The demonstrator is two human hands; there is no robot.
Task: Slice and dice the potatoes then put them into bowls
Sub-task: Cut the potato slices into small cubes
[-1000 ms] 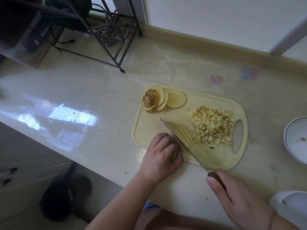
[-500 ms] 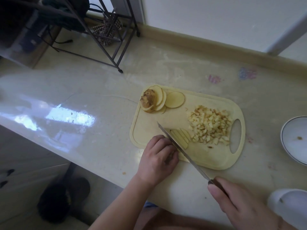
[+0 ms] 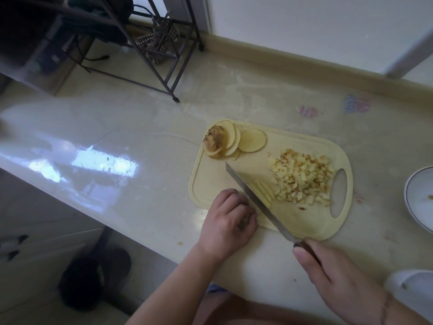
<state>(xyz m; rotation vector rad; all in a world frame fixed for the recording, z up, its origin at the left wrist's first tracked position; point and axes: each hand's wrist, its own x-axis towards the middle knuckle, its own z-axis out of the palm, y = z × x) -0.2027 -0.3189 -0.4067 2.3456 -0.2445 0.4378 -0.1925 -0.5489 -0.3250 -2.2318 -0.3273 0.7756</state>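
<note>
A pale yellow cutting board [image 3: 210, 184] lies on the counter. At its far left corner sits a stack of round potato slices [image 3: 225, 140] with a skin-covered end piece on top. A heap of diced potato [image 3: 302, 179] lies near the board's handle hole. My left hand [image 3: 228, 221], fingers curled, holds down potato slices at the board's near edge; cut potato strips [image 3: 264, 192] lie just right of the blade. My right hand [image 3: 328, 277] grips the knife [image 3: 255, 200] by its dark handle, the blade slanting across the board beside my left fingers.
A white bowl [image 3: 412, 202] stands at the right edge of the view, and another white dish [image 3: 412, 287] shows at the lower right. A black metal rack [image 3: 150, 55] stands on the counter at the back left. The counter's front edge runs diagonally below my left hand.
The knife has shifted slightly leftward along the slices, leaving more cut strips to its right. My left hand has stayed in place on the potato.
</note>
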